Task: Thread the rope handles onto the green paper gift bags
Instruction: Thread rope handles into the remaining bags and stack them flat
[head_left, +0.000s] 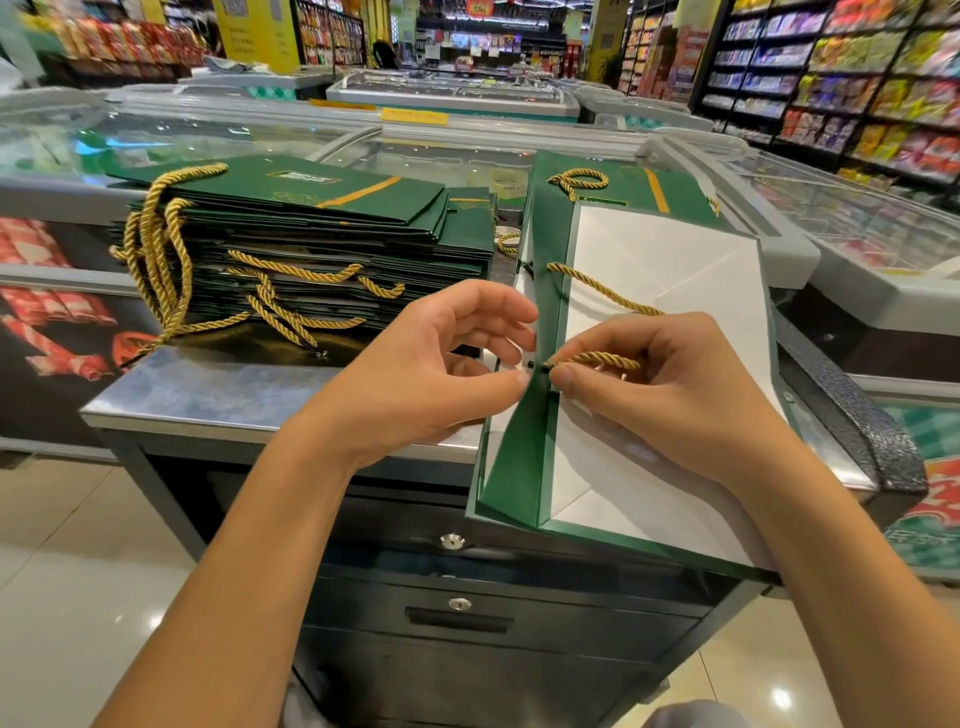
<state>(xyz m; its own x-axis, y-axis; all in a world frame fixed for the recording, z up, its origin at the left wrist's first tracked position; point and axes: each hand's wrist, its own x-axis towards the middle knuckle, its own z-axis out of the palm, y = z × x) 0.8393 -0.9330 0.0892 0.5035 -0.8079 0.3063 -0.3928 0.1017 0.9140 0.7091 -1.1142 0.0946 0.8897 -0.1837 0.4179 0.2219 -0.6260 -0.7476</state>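
The open bag (519, 467) is smooth green paper with a faint sheen outside and matt white paper inside; its rope handle (602, 292) is twisted gold cord, slightly lustrous. The counter top (234, 395) is brushed metal, dully reflective, the freezer lids (208, 135) behind glossy glass, the floor tiles (78, 571) polished.

The stack of bags (291, 228) lies on the counter (208, 389) at left. 1 opened bag (597, 467) lies right of it. Freezers (452, 98) stand behind.
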